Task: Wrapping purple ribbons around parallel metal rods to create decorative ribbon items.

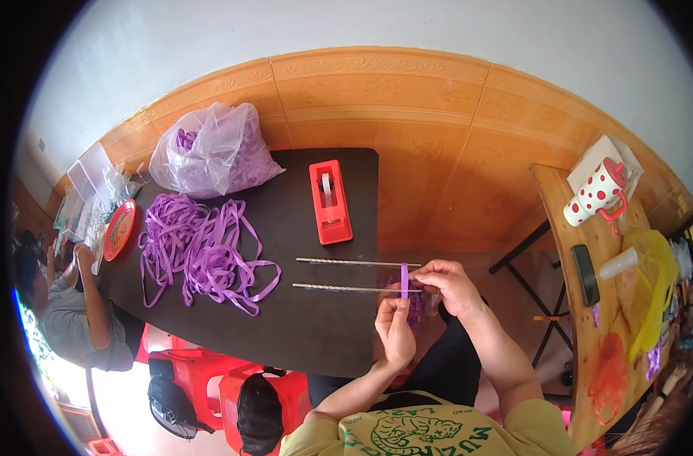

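Observation:
Two thin metal rods with twisted shafts, a far rod and a near rod, lie side by side and reach past the table's right edge. A purple ribbon spans both near their right ends. My left hand pinches the ribbon just below the near rod. At the rod ends, my right hand is closed, its fingertips beside the ribbon; what they grip is hidden. More purple ribbon hangs below, partly behind my left hand. Loose purple ribbons lie heaped on the table's left.
On the dark table stand a red tape dispenser and a plastic bag of purple ribbon. A red plate is near another person at left. Red stools stand in front. A wooden table holds a dotted tumbler.

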`<state>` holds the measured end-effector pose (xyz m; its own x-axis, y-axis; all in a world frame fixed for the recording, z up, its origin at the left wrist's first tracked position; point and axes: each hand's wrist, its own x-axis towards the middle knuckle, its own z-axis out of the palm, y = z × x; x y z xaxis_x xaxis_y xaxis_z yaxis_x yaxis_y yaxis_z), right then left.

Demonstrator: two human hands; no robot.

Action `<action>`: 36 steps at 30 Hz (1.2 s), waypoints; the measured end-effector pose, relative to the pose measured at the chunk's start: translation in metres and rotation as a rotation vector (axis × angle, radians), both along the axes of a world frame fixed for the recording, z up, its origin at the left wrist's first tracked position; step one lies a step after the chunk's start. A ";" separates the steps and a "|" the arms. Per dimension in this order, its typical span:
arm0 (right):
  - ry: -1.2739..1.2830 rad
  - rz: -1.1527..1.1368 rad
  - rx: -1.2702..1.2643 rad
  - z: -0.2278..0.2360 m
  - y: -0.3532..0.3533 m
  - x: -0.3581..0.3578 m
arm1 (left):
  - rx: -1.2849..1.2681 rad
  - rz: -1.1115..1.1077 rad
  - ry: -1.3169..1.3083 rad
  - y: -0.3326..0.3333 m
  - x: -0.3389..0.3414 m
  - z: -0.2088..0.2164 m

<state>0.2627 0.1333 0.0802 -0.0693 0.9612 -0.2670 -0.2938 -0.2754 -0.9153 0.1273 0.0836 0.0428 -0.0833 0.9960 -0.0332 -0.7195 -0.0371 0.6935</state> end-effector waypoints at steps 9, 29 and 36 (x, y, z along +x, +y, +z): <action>0.221 0.126 -0.083 -0.035 0.010 0.000 | 0.009 0.024 -0.099 -0.001 0.003 0.014; 0.372 0.331 -0.016 -0.035 0.023 -0.026 | -0.075 -0.024 -0.109 -0.002 -0.001 0.015; 0.456 0.296 -0.034 -0.053 0.027 -0.032 | -0.066 -0.036 -0.117 -0.003 0.000 0.012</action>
